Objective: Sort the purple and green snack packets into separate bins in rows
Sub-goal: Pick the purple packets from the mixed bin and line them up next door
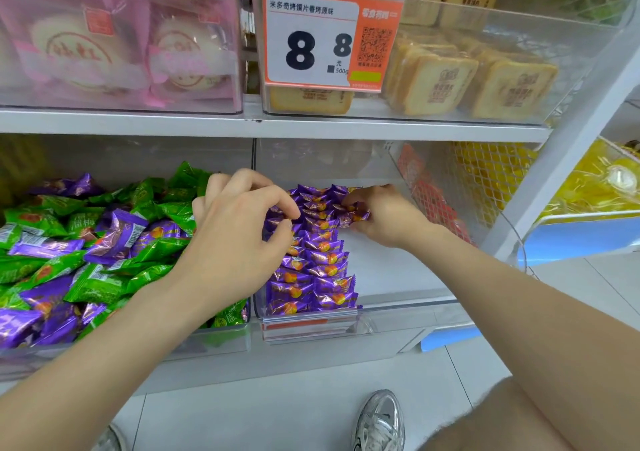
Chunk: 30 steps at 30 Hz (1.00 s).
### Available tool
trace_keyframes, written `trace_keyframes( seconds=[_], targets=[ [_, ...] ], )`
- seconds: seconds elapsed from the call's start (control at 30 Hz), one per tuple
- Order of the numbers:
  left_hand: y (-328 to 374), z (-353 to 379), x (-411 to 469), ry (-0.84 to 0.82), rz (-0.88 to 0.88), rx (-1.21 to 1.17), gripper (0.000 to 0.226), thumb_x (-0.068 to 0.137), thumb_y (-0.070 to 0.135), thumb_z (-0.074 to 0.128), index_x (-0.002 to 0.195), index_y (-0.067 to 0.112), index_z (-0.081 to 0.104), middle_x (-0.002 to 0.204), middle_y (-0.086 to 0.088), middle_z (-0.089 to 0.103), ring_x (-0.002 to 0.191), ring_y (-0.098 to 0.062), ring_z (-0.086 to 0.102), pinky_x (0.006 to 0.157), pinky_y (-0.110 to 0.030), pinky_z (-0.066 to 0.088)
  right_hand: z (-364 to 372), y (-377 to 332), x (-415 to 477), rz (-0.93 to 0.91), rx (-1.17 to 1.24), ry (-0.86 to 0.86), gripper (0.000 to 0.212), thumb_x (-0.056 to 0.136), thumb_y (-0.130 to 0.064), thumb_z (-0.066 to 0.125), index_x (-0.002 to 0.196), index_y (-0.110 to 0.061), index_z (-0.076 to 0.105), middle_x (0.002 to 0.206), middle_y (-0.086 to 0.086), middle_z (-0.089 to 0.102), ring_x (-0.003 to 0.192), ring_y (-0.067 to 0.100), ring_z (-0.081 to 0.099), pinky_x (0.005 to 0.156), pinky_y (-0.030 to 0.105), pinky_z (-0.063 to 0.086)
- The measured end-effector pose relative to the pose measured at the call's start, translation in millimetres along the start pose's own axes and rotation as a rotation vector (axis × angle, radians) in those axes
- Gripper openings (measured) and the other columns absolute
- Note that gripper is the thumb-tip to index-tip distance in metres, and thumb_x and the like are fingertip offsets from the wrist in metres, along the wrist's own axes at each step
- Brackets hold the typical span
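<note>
Orange price tag (330,40) above toast-shaped biscuits (485,79)

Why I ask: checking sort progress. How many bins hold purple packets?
2. The left bin holds purple packets mixed with green packets; the right bin holds purple ones in neat rows. Bins outside the view may hold more.

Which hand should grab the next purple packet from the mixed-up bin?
Left. The left hand hovers beside the clear plastic bin of mixed packets; the right hand is farther off, pinching a shiny purple foil packet.
</note>
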State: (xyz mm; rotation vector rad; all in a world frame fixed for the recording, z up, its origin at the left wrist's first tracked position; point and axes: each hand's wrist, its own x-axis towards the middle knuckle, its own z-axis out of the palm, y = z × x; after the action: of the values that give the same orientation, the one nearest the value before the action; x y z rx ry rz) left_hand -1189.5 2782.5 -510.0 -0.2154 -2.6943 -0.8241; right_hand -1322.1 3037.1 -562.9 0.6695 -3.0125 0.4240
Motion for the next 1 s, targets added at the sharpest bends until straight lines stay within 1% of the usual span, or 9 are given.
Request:
trace_keyframes(
  seconds=[0.17, 0.3, 0.43, 0.57, 0.67, 0.77, 0.87, 0.93, 1.0],
  targets=[
    [0.4, 0.1, -1.1, -0.004, 0.008, 0.010, 0.013, 0.093, 0.029, 0.069, 0.096, 0.042, 0.072, 0.112, 0.018, 0.051, 0.116, -0.013, 0.033, 0.088, -0.038, 0.026, 1.3, 1.6, 0.6, 0.071, 0.049, 0.041, 0.038, 0.086, -0.033, 0.083, 0.120, -0.019, 0.076, 0.114, 0.007, 0.076, 0.097, 0.028, 0.071, 0.082, 0.037, 0.058],
    [0.8, 0.0, -1.4, -0.008, 0.009, 0.021, 0.013, 0.094, 0.029, 0.068, 0.096, 0.042, 0.072, 0.112, 0.017, 0.051, 0.118, -0.014, 0.034, 0.088, -0.039, 0.027, -0.2, 0.9, 0.7, 0.077, 0.040, 0.004, 0.039, 0.089, -0.032, 0.080, 0.126, -0.018, 0.075, 0.116, 0.009, 0.075, 0.100, 0.030, 0.070, 0.085, 0.038, 0.057],
    [0.6, 0.3, -1.7, -0.014, 0.010, 0.026, 0.013, 0.094, 0.030, 0.067, 0.096, 0.042, 0.072, 0.113, 0.017, 0.051, 0.119, -0.014, 0.033, 0.089, -0.039, 0.027, 0.1, 2.8, 1.3, 0.136, 0.056, 0.011, 0.043, 0.089, -0.034, 0.079, 0.127, -0.017, 0.074, 0.121, 0.011, 0.073, 0.105, 0.031, 0.068, 0.088, 0.040, 0.057],
    [0.3, 1.3, -1.2, -0.009, 0.009, 0.025, 0.013, 0.093, 0.030, 0.067, 0.095, 0.042, 0.072, 0.112, 0.018, 0.052, 0.118, -0.016, 0.034, 0.088, -0.039, 0.027, -1.8, 3.0, 3.1, 0.226, 0.128, 0.033, 0.042, 0.081, -0.037, 0.084, 0.118, -0.018, 0.075, 0.102, 0.009, 0.075, 0.094, 0.028, 0.071, 0.081, 0.035, 0.058],
    [0.4, 2.5, -0.7, -0.003, 0.009, 0.025, 0.012, 0.093, 0.030, 0.068, 0.094, 0.042, 0.072, 0.111, 0.018, 0.051, 0.117, -0.015, 0.033, 0.087, -0.038, 0.027, -2.6, 4.3, 3.0, 0.253, 0.170, 0.058, 0.041, 0.078, -0.036, 0.086, 0.112, -0.018, 0.074, 0.090, 0.009, 0.074, 0.086, 0.026, 0.070, 0.076, 0.032, 0.057],
    [0.7, 3.2, -0.5, -0.002, 0.010, 0.026, 0.012, 0.093, 0.030, 0.068, 0.094, 0.041, 0.072, 0.110, 0.018, 0.052, 0.116, -0.016, 0.033, 0.086, -0.038, 0.027, -2.2, 3.8, 2.5, 0.253, 0.169, 0.059, 0.038, 0.079, -0.036, 0.087, 0.110, -0.018, 0.074, 0.089, 0.008, 0.074, 0.085, 0.024, 0.070, 0.077, 0.033, 0.058],
    [0.8, 3.6, -0.4, -0.001, 0.012, 0.026, 0.012, 0.093, 0.030, 0.068, 0.095, 0.041, 0.072, 0.111, 0.018, 0.052, 0.117, -0.017, 0.033, 0.086, -0.039, 0.028, -3.9, 3.9, 1.5, 0.266, 0.152, 0.057, 0.034, 0.080, -0.029, 0.086, 0.109, -0.018, 0.074, 0.088, 0.007, 0.075, 0.086, 0.023, 0.071, 0.078, 0.034, 0.060],
    [0.2, 3.2, -0.1, 0.001, 0.017, 0.016, 0.012, 0.093, 0.030, 0.067, 0.095, 0.041, 0.072, 0.111, 0.017, 0.052, 0.117, -0.015, 0.033, 0.088, -0.039, 0.030, -5.2, 4.8, 0.1, 0.265, 0.133, 0.071, 0.032, 0.081, -0.027, 0.085, 0.109, -0.016, 0.074, 0.089, 0.005, 0.075, 0.086, 0.023, 0.071, 0.076, 0.032, 0.059],
    [-2.0, 2.1, 0.3, 0.003, 0.034, -0.012, 0.013, 0.093, 0.029, 0.067, 0.096, 0.040, 0.073, 0.111, 0.016, 0.052, 0.117, -0.015, 0.034, 0.093, -0.042, 0.036, -6.6, 3.9, -1.9, 0.245, 0.098, 0.089, 0.031, 0.083, -0.027, 0.084, 0.110, -0.015, 0.074, 0.092, 0.002, 0.072, 0.084, 0.021, 0.069, 0.073, 0.029, 0.054]
  ],
)
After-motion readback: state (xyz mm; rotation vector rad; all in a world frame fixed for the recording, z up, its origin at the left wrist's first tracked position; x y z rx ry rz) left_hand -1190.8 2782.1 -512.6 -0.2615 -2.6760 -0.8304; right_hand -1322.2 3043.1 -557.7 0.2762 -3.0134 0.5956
